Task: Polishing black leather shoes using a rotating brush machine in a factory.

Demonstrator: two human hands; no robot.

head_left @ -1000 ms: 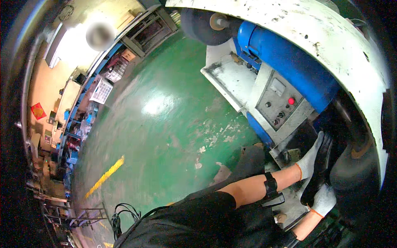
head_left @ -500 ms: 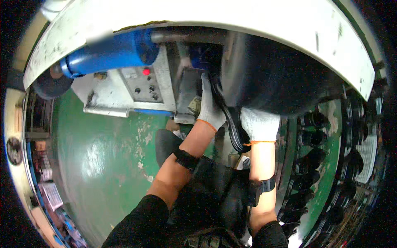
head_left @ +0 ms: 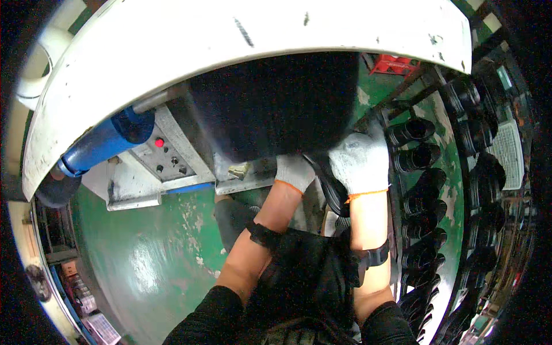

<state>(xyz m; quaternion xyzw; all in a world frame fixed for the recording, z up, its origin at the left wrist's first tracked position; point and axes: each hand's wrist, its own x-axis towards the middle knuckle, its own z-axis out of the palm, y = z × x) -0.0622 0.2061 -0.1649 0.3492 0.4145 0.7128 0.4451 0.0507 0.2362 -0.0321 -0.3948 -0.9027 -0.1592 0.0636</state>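
Note:
A black shoe [head_left: 329, 185] lies between my hands, beneath a large dark roller-like wheel [head_left: 276, 103]. My left hand [head_left: 294, 171], in a white knit glove with an orange cuff, grips the shoe from its left; the wheel hides its fingertips. My right hand [head_left: 359, 164], gloved the same way, closes on the shoe from the right, its fingers mostly out of sight. The glove's back looks smudged grey. Much of the shoe's far end is hidden behind the wheel.
A curved white machine cover [head_left: 276, 40] arches over the wheel. At left are a blue cylinder [head_left: 106, 141] and a control panel [head_left: 169, 155] with a red button. Racks of black shoes [head_left: 422, 198] stand at right. A red crate [head_left: 394, 65] sits beyond.
The view has turned to the right, so machine and panel sit farther left. My left hand's fingers, visible before along the shoe, are now behind the wheel. Both hands stay at the shoe.

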